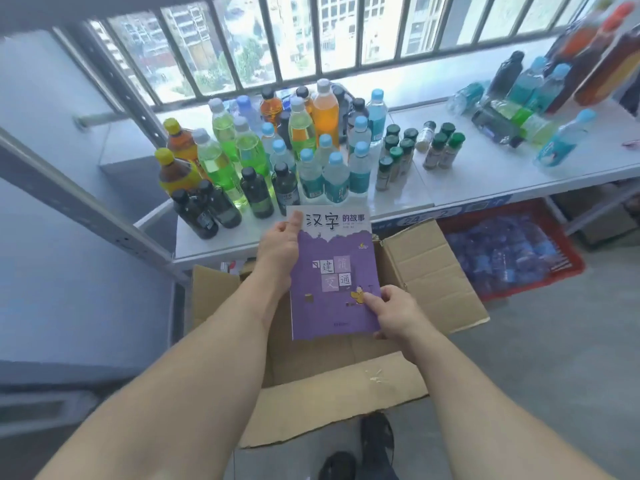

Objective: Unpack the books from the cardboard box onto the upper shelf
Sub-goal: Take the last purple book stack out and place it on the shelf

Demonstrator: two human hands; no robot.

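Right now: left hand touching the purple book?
Touching. Head view shows the left hand gripping the purple book's left edge, thumb on the cover.

One book, one box, lots of bottles

There is one purple paper book with a white top (334,271), two bare hands, left (278,249) and right (398,315), one open brown cardboard box (429,271) and one red plastic crate (568,258). The plastic drink bottles (301,147) on the white shelf (485,178) are too many to count surely.
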